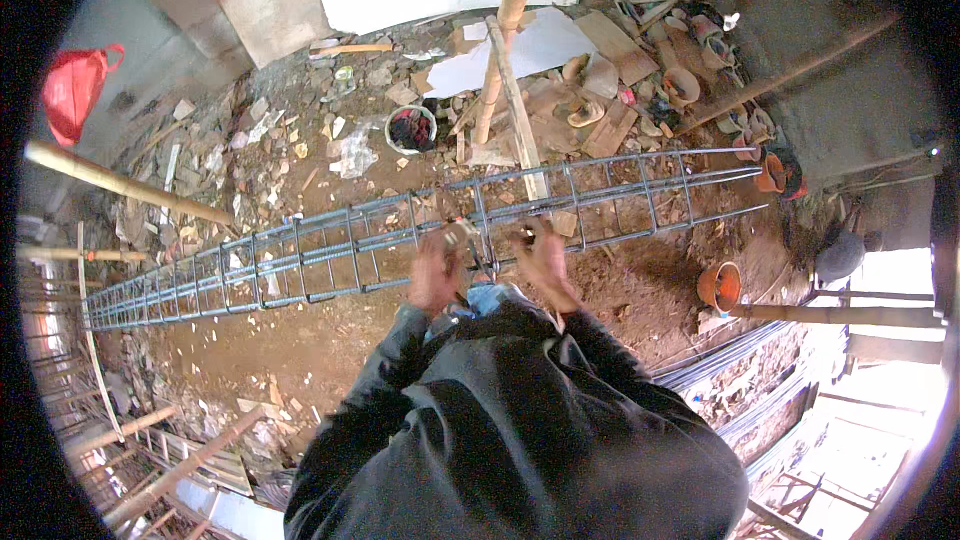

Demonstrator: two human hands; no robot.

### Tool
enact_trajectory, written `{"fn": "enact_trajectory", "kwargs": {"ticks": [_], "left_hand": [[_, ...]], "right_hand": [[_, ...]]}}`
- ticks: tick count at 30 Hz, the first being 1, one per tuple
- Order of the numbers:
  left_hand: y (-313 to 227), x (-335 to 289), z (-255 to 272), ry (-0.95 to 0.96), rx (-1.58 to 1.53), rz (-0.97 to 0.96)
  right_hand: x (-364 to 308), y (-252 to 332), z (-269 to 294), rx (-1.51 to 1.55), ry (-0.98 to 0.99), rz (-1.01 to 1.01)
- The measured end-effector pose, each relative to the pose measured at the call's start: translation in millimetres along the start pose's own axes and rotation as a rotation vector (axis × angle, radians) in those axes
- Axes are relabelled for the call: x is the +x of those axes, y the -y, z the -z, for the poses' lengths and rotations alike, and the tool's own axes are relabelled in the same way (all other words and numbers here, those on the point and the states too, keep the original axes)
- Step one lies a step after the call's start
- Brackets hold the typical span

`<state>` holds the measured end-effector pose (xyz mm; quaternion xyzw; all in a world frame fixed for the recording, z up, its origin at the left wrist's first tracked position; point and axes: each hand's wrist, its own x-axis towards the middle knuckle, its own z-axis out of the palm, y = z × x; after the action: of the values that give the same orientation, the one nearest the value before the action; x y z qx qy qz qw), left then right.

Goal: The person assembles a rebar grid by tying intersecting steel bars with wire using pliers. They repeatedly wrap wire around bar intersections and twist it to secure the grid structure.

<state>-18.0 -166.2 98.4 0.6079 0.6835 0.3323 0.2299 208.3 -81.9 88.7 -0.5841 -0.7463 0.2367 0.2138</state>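
A long rebar cage (350, 230) of steel bars with square stirrups runs across in front of me, from the far left to the right. My left hand (437, 270) is at the cage's near side, close to a stirrup (483, 215), its fingers curled. Just right of that stirrup, my right hand (545, 262) is also closed, with its fingers bent in at the bars. Small dark and pale bits show at both sets of fingertips, too small and blurred to name. Bars and fingers partly hide what is gripped.
A wooden prop (520, 120) meets the cage beside a bamboo pole (505, 35). Beyond stands a white bucket (411, 130) with dark contents amid rubble. An orange bucket (720, 287) lies tipped at right. Bundled bars (750, 380) lie lower right; a red bag (75, 90) hangs left.
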Motion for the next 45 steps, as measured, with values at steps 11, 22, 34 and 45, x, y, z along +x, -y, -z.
{"fn": "enact_trajectory", "kwargs": {"ticks": [11,22,34,45], "left_hand": [[-81.1,18.9,-171.3,0.218,0.280,-0.608],[-31.4,13.3,-193.2,0.399,0.318,-0.375],[-49.3,26.3,-160.8,0.451,0.273,-0.375],[-36.1,24.6,-172.8,0.458,0.285,-0.348]], "right_hand": [[-87.9,-98.3,78.6,0.030,-0.132,-0.290],[-104.7,-192.4,33.5,0.072,-0.104,-0.118],[-3.7,-112.4,75.7,-0.010,-0.007,-0.196],[27.2,-137.7,58.0,-0.175,0.330,-0.270]]}}
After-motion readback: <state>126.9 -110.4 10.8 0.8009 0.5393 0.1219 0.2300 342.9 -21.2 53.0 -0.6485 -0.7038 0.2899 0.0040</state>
